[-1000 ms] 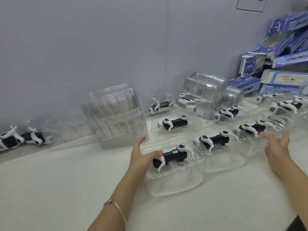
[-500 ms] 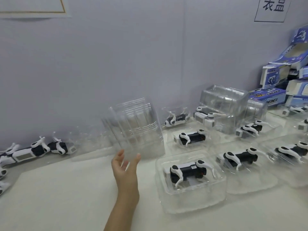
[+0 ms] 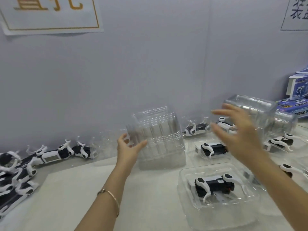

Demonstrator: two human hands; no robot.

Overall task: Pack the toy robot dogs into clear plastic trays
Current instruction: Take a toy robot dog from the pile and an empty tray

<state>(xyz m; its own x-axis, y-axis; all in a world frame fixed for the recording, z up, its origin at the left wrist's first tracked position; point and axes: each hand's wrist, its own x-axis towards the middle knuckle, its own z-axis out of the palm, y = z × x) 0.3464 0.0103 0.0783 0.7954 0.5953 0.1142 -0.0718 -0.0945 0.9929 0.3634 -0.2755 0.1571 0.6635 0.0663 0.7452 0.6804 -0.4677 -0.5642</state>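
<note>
The white bench (image 3: 66, 205) fills the near ground and runs to a pale grey-lilac wall (image 3: 150, 64). Nearest on the right lies a clear plastic tray (image 3: 185, 205) with a black and white toy robot dog (image 3: 215, 184) lying on its side in it.

At the near left edge, loose black and white toy dogs (image 3: 18, 177) lie in a heap, and more of them (image 3: 63, 151) trail along the foot of the wall.

A thin gold bracelet (image 3: 111, 197) sits on the left wrist. The left hand (image 3: 128, 150) has its grip on the near left corner of a stack of empty clear trays (image 3: 163, 142) standing mid-bench, thumb on the front face and fingers showing through the plastic at the side.

The right hand (image 3: 238, 135), blurred, hangs in the air to the right of the stack with a wide grip, fingers spread, holding nothing. It partly hides a second packed dog (image 3: 211, 148) in its tray; a third packed dog (image 3: 280, 141) lies further right.

Farther back, one more dog (image 3: 196, 128) rests by the wall, beside a pile of upturned clear trays (image 3: 256, 110). Blue and white cardboard boxes (image 3: 298, 97) are heaped in the far right corner. On the wall hang a white paper sign with a gold border (image 3: 50, 14) and a white sign with dark characters (image 3: 298, 12).
</note>
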